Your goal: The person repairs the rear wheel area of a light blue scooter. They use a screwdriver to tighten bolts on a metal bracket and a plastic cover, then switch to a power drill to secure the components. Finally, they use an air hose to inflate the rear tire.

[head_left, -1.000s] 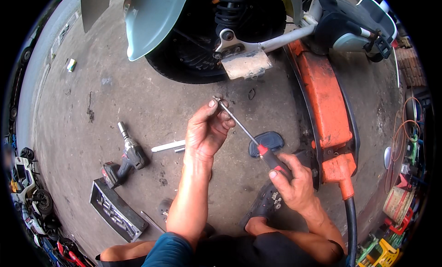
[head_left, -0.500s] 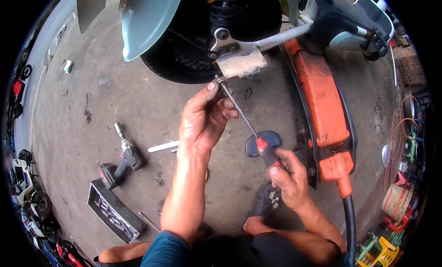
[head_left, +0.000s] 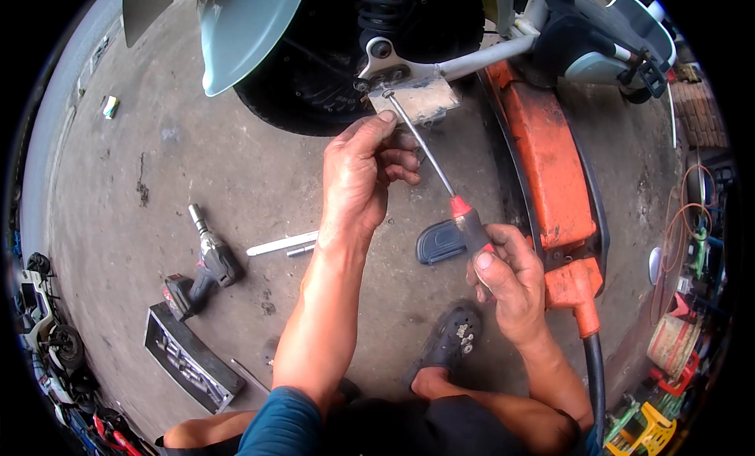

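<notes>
My right hand (head_left: 513,277) is wrapped round the red and black handle of a screwdriver (head_left: 429,156). Its long steel shaft slopes up and to the left. A small metal fastener (head_left: 388,93) sits at the tip, in front of a worn pale plate (head_left: 421,102) under the white suspension arm of a wheeled vehicle; whether tip and plate touch I cannot tell. Just below the tip is my left hand (head_left: 363,169), its fingers half curled and apart from the thumb, beside the shaft. Nothing shows in it. A black tyre (head_left: 291,102) stands behind.
An orange jack (head_left: 546,165) lies on the right. Left on the floor are a cordless impact wrench (head_left: 211,259), a tray of sockets (head_left: 161,354) and a pale bar (head_left: 279,244). A dark pad (head_left: 440,244) lies near my clog (head_left: 454,334). A coil spring (head_left: 385,12) hangs above.
The screwdriver tip with the fastener has risen from between my left fingers to in front of the plate. My left fingers have come off it; both hands have shifted slightly right.
</notes>
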Available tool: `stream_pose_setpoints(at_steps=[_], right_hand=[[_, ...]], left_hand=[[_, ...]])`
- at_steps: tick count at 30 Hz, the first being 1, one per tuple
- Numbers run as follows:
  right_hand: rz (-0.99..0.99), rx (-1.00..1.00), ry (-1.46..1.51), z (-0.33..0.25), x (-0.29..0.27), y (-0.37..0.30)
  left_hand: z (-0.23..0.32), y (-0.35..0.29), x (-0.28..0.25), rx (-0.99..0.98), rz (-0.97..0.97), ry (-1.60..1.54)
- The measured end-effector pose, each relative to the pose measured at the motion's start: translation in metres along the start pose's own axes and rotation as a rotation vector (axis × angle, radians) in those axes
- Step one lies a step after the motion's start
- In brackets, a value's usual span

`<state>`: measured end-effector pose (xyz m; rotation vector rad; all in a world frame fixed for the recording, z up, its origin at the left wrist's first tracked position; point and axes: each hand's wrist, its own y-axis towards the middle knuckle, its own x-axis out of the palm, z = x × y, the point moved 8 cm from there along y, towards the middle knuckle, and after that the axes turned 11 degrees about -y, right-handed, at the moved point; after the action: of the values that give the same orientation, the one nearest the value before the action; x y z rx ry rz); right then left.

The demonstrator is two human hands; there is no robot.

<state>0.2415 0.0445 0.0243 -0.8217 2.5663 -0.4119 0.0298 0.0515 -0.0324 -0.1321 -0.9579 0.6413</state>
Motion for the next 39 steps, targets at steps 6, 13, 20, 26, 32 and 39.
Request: stream_pose_setpoints(at_steps=[6,13,20,26,32,39], right_hand=[[0.011,0.053,-0.022,-0.009,-0.003,0.007],[0.002,0.116,0.017,-0.018,-0.003,0.014],[-0.006,0.121,-0.010,-0.020,0.000,0.018],[0.023,0.112,-0.040,-0.016,0.003,0.020],[0.000,0.149,-0.007,-0.014,0.008,0.019],[0.001,0.158,0.027,-0.025,0.013,0.016]], left_hand=[[0.008,-0.001,0.008,0.062,0.008,0.097],[0.010,-0.001,0.007,0.073,0.015,0.103],[0.009,0.001,0.005,0.046,-0.008,0.076],[0.008,0.002,0.003,0.050,-0.003,0.069],[0.008,0.004,0.002,0.056,0.003,0.054],[0.010,0.003,0.000,0.056,0.002,0.063]])
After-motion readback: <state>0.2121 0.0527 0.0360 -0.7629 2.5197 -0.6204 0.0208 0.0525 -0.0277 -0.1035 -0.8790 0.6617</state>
